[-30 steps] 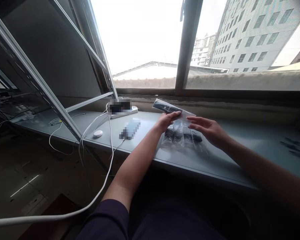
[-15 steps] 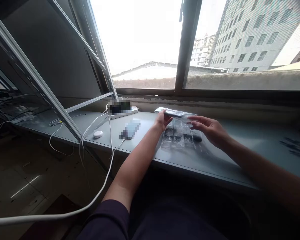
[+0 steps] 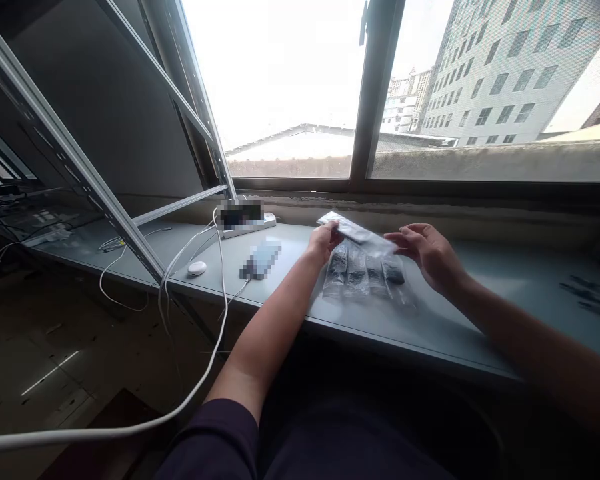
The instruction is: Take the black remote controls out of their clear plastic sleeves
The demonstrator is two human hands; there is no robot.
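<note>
Clear plastic is the material of everything between the two hands. Nearest to the person, a transparent bag (image 3: 364,275) lies flat on the grey counter (image 3: 445,327), with four dark pieces inside it, side by side, their long sides pointing away from the person. Just behind and above this bag, the left hand (image 3: 321,243) pinches the left end of a narrow clear packet (image 3: 356,232); its grip is closed on that end, thumb over fingers. The long axis of the packet runs from upper left to lower right, so its free end points to the right hand (image 3: 430,252). This hand is relaxed, fingers half curled and released, holding nothing; its fingertips are just beside the free end, and whether they touch it cannot be told. The right hand is therefore the nearer one to that end, and the packet lies to its left.

Further left on the counter rest a blurred phone (image 3: 261,259) and a small white round device (image 3: 196,268), and behind them a white power strip (image 3: 245,220) with cables. No writing or brand can be read anywhere; the packet shows only a pale surface.
</note>
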